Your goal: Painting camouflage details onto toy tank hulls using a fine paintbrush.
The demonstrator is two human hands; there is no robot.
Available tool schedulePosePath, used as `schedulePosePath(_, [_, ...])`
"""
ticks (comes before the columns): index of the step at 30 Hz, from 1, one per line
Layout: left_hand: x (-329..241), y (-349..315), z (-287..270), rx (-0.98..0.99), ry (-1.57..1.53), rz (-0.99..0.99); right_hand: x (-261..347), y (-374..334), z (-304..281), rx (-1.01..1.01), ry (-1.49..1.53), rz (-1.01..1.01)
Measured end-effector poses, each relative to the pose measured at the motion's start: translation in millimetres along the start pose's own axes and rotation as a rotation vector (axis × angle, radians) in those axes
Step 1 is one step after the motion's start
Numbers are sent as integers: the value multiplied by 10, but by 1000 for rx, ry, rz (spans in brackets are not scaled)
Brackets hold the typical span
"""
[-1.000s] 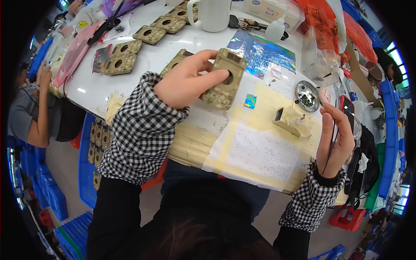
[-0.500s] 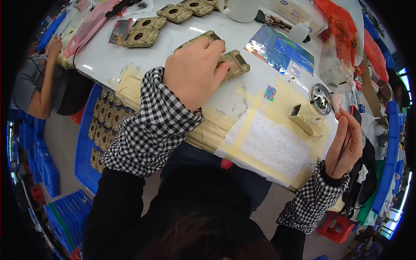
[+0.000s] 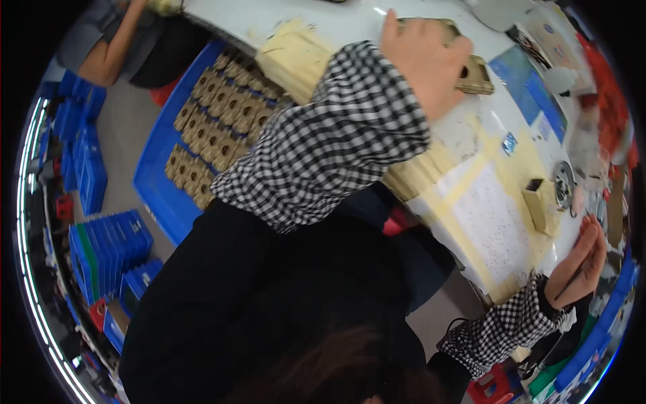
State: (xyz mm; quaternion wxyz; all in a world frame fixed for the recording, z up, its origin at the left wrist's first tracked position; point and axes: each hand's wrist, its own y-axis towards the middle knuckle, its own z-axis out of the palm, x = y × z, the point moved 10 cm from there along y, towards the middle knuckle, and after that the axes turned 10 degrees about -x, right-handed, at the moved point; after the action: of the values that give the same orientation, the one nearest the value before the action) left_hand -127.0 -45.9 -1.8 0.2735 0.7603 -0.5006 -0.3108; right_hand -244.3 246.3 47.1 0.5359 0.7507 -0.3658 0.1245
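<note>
My left hand (image 3: 425, 67) is closed over a camouflage-patterned plastic casing (image 3: 478, 75) near the table's far edge; a round dark hole shows beside the fingers. Part of a camouflage shell (image 3: 444, 27) shows beyond the knuckles; whether it is the same piece is hidden. At the far right, my right hand (image 3: 579, 266) pinches a thin dark tool (image 3: 569, 284), whose kind is blurred. Nearest to that hand are a small box wrapped in yellow tape (image 3: 540, 210) and a round metal dish (image 3: 564, 183) with small dark bits in it.
A blue bin (image 3: 156, 176) left of the table holds rows of camouflage casings. On the table lie a dotted white sheet (image 3: 494, 219), a small shiny sticker (image 3: 509, 143) and a blue holographic sheet (image 3: 528, 84). Blue crates (image 3: 111, 246) stand on the floor; another person's arm (image 3: 111, 50) is upper left.
The view has swung left, so the table sits farther right and more of the blue bin shows. My left hand remains on the casing; my right hand still holds the thin tool.
</note>
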Motion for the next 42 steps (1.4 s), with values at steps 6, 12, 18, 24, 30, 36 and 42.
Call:
schedulePosePath(6, [88,-59,116,118,-27,23,-39,1,42,66,-18,-69])
schedulePosePath(12, [618,-74,-1143,-30,-224,49,-150,63,62,70,42,-35])
schedulePosePath(18, [2630,-997,-1893,81,307,-328,-42,28,-37,5,-117,-88])
schedulePosePath(24, [4149,-2637,-2307,324,513,-704,144,12,-61,-25,-129,-151])
schedulePosePath(30, [4843,-3773,-2187,484,448,-953,291,-2,-148,-76,-159,-180])
schedulePosePath(36, [5096,-4006,-1926,712,362,-942,350,-49,-282,-50,-140,-200])
schedulePosePath(42, [4931,-3784,-1872,608,339,-651,252,-84,-276,-37,-150,-186])
